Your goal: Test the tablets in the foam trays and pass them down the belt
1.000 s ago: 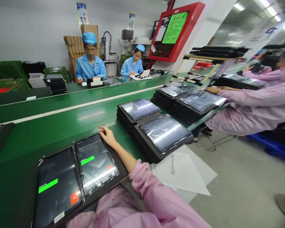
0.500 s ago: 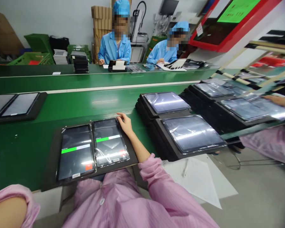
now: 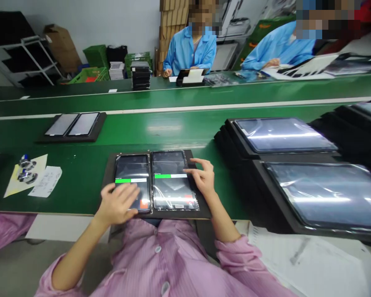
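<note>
Two tablets lie side by side on a dark foam tray (image 3: 108,175) at the front edge of the green bench. My left hand (image 3: 119,202) is spread over the lower part of the left tablet (image 3: 132,165); whether it touches the screen I cannot tell. At the right edge of the right tablet (image 3: 170,192) is my right hand (image 3: 204,177), fingers apart, with a fingertip at the screen's side. Both screens are lit, with a green and white bar across the middle and an orange patch at the lower right.
Stacked foam trays with film-covered tablets (image 3: 284,134) stand to my right. Another tray with two tablets (image 3: 83,123) lies at the back left. Left of me are paper slips (image 3: 46,181) with small shiny items. Two people in blue coats (image 3: 190,49) sit across the bench.
My left hand has come into view over the left tablet. My right hand has moved from the tablet's top corner down along its right edge. The view has swung left.
</note>
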